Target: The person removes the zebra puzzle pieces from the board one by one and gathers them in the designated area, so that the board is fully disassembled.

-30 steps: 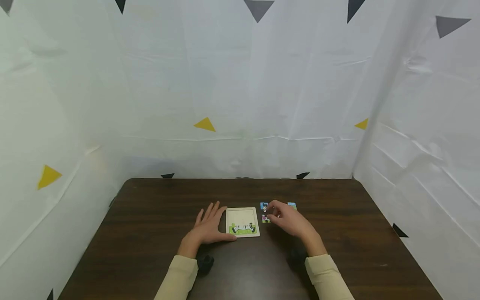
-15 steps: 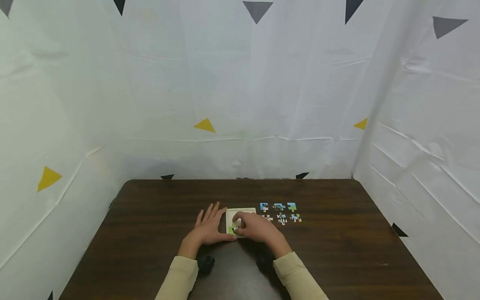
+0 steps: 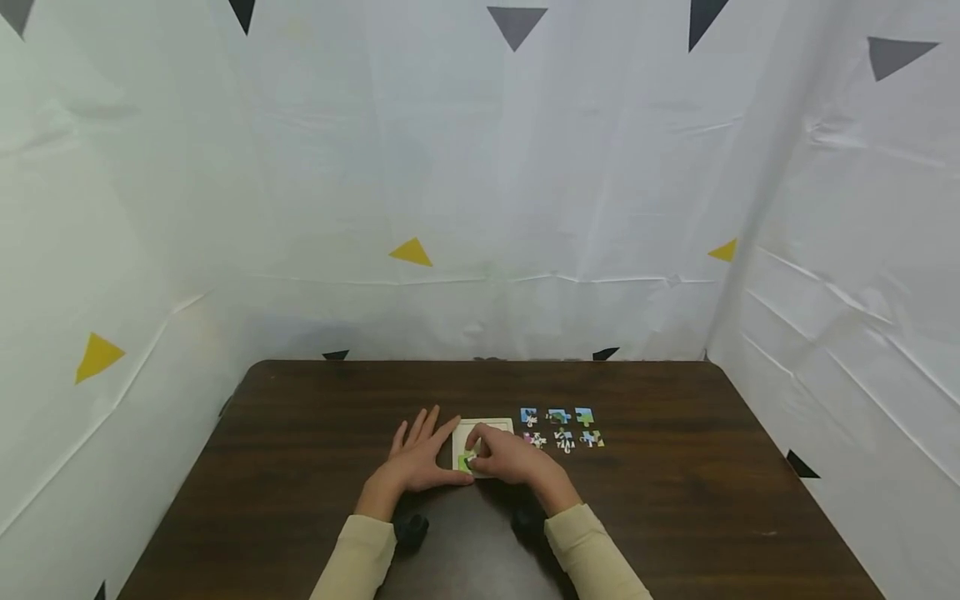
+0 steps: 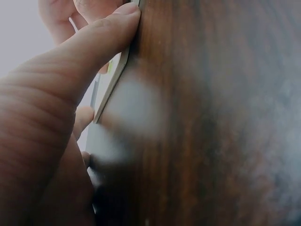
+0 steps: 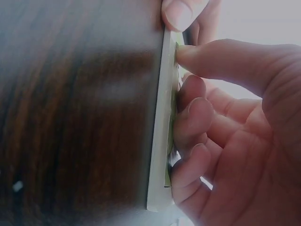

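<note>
Seating the green jigsaw piece in the wooden puzzle tray seems underway, right hand touching it with bent fingers, pinching or not unclear, left hand spread against the tray's edge, the next move likely fetching one of the loose jigsaw pieces alongside.

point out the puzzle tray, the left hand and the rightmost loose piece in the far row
Puzzle tray point(image 5: 161, 117): right wrist view, on its pale side rim.
Left hand point(image 3: 415, 467): head view, on the back of the hand.
Loose piece point(image 3: 584, 415): head view, near its middle.
</note>
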A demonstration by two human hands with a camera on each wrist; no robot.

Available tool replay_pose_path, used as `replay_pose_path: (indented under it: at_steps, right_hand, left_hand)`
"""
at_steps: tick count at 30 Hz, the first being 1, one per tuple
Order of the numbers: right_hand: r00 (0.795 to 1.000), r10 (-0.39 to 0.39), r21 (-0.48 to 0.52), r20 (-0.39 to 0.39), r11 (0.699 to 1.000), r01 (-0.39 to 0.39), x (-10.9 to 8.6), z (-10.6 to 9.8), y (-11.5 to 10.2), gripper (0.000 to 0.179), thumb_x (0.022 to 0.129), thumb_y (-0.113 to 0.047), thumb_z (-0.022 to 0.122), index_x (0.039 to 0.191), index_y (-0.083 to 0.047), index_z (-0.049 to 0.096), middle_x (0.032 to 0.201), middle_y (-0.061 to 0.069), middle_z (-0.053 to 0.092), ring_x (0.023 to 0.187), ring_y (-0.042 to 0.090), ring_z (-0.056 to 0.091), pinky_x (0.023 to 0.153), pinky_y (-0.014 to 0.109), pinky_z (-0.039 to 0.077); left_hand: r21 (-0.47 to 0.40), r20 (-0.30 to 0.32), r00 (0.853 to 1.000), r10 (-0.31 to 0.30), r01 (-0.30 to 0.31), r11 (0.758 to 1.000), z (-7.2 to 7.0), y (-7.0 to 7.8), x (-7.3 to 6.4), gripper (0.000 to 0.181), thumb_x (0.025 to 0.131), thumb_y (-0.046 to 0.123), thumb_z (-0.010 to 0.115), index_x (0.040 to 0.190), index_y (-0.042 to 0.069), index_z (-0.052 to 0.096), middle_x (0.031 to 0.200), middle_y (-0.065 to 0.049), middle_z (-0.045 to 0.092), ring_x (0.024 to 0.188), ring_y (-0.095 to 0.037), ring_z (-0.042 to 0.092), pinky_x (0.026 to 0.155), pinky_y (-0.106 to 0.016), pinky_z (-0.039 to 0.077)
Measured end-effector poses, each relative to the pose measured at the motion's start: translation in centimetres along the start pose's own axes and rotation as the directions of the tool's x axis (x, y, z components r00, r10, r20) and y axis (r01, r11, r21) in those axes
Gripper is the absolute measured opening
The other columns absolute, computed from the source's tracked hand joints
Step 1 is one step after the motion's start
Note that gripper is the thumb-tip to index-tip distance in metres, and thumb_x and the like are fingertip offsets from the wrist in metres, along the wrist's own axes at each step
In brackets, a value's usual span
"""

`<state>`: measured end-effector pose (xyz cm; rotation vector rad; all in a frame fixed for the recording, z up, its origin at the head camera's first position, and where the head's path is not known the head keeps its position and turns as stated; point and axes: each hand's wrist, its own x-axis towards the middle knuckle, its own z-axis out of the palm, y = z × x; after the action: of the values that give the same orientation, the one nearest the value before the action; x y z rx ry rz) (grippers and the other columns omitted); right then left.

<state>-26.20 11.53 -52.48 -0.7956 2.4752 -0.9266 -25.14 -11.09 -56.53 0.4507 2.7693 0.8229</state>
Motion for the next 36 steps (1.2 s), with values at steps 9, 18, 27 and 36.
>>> replay_pose_path:
  at_steps: [9,18,27,36]
  right_hand:
    - [1.0,-0.008,0.001,0.02,1.0,0.008,0.3,0.1,0.3,0.021,0.106,-0.01,0.067,0.125,-0.004,0.061,0.085,0.002,0.064,0.069,0.014,0.056,0.065,0.031,0.046]
    - [1.0,-0.019,0.018,0.022,1.0,0.019,0.3,0.1,0.3,0.021,0.106,-0.009,0.066,0.126,-0.004,0.061,0.086,0.002,0.064,0.069,0.014,0.055,0.065,0.031,0.046]
    - [0.999,-0.034,0.05,0.036,0.998,0.032,0.4,0.1,0.6,0.022,0.106,-0.006,0.066,0.127,-0.002,0.059,0.083,0.003,0.062,0.068,0.013,0.053,0.065,0.03,0.045]
    - [0.995,-0.066,0.133,0.071,0.989,0.056,0.2,-0.4,0.8,0.028,0.104,-0.007,0.068,0.129,0.001,0.055,0.085,0.003,0.064,0.069,0.012,0.053,0.066,0.028,0.045]
  left_hand:
    - [-0.017,-0.009,1.0,-0.001,0.001,1.0,0.8,-1.2,0.6,0.12,0.078,0.086,0.075,0.173,0.032,0.026,0.184,-0.009,0.001,0.17,-0.034,-0.006,0.133,-0.065,-0.011]
    - [-0.025,-0.017,0.999,0.034,-0.034,0.999,0.3,-0.7,0.2,0.118,0.079,0.086,0.074,0.173,0.03,0.029,0.183,-0.017,0.005,0.169,-0.043,-0.001,0.13,-0.072,-0.007]
    - [-0.01,-0.019,1.0,0.011,-0.012,1.0,0.6,-1.1,0.5,0.119,0.078,0.089,0.072,0.173,0.033,0.028,0.184,-0.01,0.002,0.17,-0.035,-0.004,0.132,-0.066,-0.01]
    - [-0.015,-0.053,0.997,0.05,-0.051,0.999,0.9,-1.3,0.5,0.117,0.078,0.088,0.073,0.172,0.033,0.03,0.183,-0.016,0.008,0.169,-0.041,0.001,0.13,-0.072,-0.005]
